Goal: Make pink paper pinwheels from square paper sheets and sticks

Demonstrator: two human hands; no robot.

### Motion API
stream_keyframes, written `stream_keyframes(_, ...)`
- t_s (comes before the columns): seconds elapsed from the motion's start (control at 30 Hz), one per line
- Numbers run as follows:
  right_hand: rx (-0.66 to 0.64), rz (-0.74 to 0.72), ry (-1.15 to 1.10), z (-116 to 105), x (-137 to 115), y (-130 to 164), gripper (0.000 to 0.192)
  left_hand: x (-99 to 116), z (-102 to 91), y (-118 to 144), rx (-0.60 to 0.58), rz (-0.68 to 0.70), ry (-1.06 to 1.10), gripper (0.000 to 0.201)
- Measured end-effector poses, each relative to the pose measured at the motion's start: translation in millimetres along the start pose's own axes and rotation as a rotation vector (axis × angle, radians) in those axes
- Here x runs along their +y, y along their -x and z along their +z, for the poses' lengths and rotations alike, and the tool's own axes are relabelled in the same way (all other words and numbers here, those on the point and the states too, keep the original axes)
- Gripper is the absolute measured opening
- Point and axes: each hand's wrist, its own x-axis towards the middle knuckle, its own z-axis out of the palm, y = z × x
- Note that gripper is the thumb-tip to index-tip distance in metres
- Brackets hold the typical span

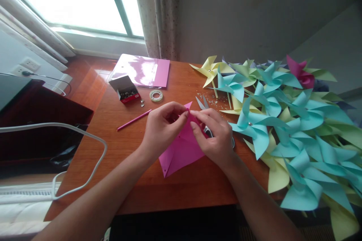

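A pink paper square (181, 150) lies on the wooden table (158, 188), cut in from the corners, with some flaps folded toward the middle. My left hand (161, 130) and my right hand (213, 133) both pinch its folded flaps near the centre, fingertips almost touching. Scissors (203, 104) lie just behind my right hand, partly hidden by it. A pink stick (134, 120) rests on the table to the left of my left hand.
A big heap of finished paper pinwheels (291, 128) in blue, yellow, green and pink fills the right side. At the back left lie a pink paper pack (144, 69), a small open box of pins (126, 89) and a tape roll (156, 95). A white cable (93, 139) loops at the left edge.
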Motion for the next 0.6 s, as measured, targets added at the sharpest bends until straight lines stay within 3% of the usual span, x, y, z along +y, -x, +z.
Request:
stream_keyframes(0.3,-0.013,-0.101,0.145,1.6,5.3,0.2,0.033,-4.3,-1.1,2.8,0.002,0.138,-0.215,0.010)
stream_keyframes(0.47,-0.022,-0.132,0.181,1.9,5.0,0.2,0.032,-0.7,-1.7,1.2,-0.025,0.093,-0.156,0.016)
stream_keyframes(0.6,-0.025,-0.076,0.091,-0.1,1.7,-1.4,0.029,-1.2,-2.4,0.4,-0.033,0.065,-0.115,0.018)
